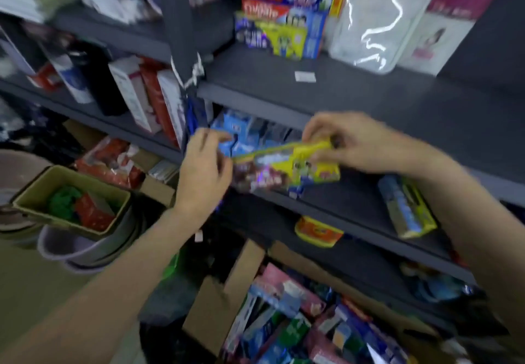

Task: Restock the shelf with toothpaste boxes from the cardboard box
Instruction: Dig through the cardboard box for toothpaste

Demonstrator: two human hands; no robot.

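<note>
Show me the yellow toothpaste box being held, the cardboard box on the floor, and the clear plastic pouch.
yellow toothpaste box (287,167), head view, middle of its front face
cardboard box (218,306), head view, its left flap
clear plastic pouch (377,19), head view, its glossy front

The middle shelf board (326,201) lies bare between the yellow toothpaste box (287,169) held over its left part and a blue-and-yellow box (407,210) lying near the right edge. Blue boxes (241,136) fill the far left corner. Above, the upper shelf (369,99) has open board in front of its stacked toothpaste boxes (284,33) and a clear plastic pouch (377,19).
</note>
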